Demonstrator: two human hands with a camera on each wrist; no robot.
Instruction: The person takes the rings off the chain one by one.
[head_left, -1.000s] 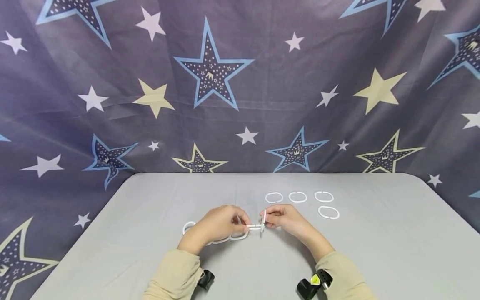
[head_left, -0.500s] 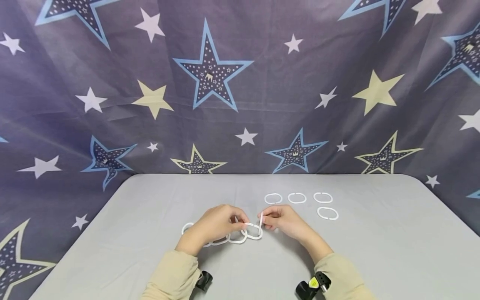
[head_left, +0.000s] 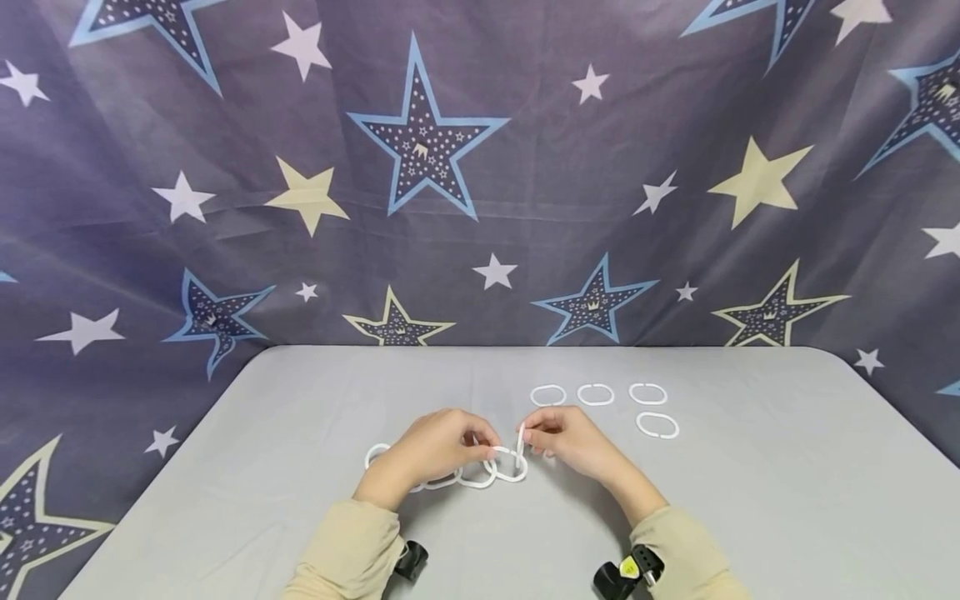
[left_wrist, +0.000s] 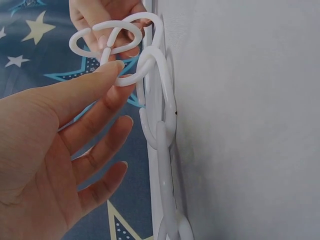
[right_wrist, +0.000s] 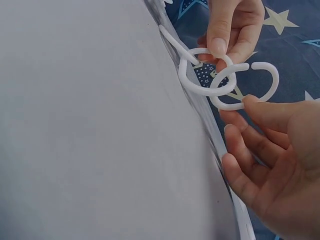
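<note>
My left hand pinches the end link of a chain of white oval plastic links between thumb and forefinger, its other fingers loosely bent below. From there the chain trails left, partly hidden behind the left hand and wrist in the head view. A further white link, with a small gap in its side, is pinched by the thumb and fingertips of my right hand. This link passes through the end link, its gap facing up in the right wrist view.
Several loose white links lie on the grey-covered table beyond the right hand: one link nearest the middle, another link nearer the right forearm. Behind the table's far edge hangs a star-patterned curtain.
The chain's end link has turned from edge-on to showing its oval opening. The right hand's link has shifted slightly left and stays hooked through it; both hands have barely moved.
</note>
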